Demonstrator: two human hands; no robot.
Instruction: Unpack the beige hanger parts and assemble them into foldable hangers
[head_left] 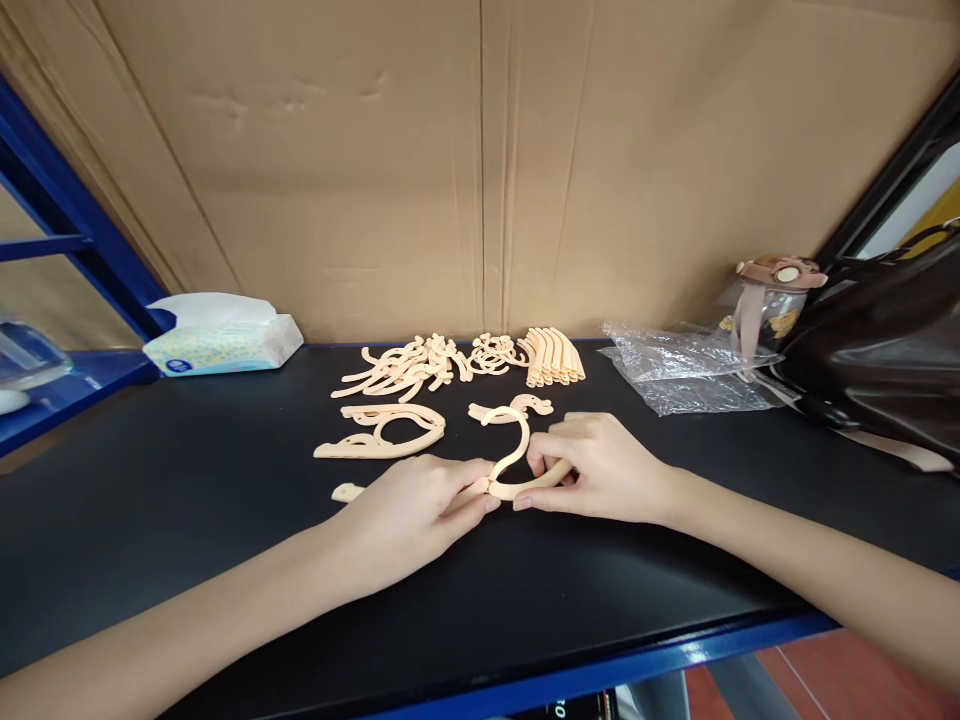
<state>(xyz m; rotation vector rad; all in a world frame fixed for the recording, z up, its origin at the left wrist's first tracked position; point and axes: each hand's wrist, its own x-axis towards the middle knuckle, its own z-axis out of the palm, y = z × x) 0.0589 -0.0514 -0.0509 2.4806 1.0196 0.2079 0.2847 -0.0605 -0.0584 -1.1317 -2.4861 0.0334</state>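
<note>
A cream plastic folding hanger (513, 447), with its curved hook standing up, is between my hands just above the black tabletop. My left hand (424, 505) pinches its left arm close to the joint; the tip of that arm sticks out past the knuckles. On the other side, my right hand (592, 465) closes round the right arm, thumb near the joint. Behind the hook lies a small cream hook piece (534, 405). A folded hanger (382, 432) rests left of it. The underside of the joint is hidden by my fingers.
Farther back lie a pile of loose arm pieces (409, 366), a heap of hooks (495, 352) and a row of curved arms (553, 356). A tissue pack (225, 340) stands left. Clear plastic bags (686, 370), a bottle (780, 300) and a dark bag (885, 340) occupy the right.
</note>
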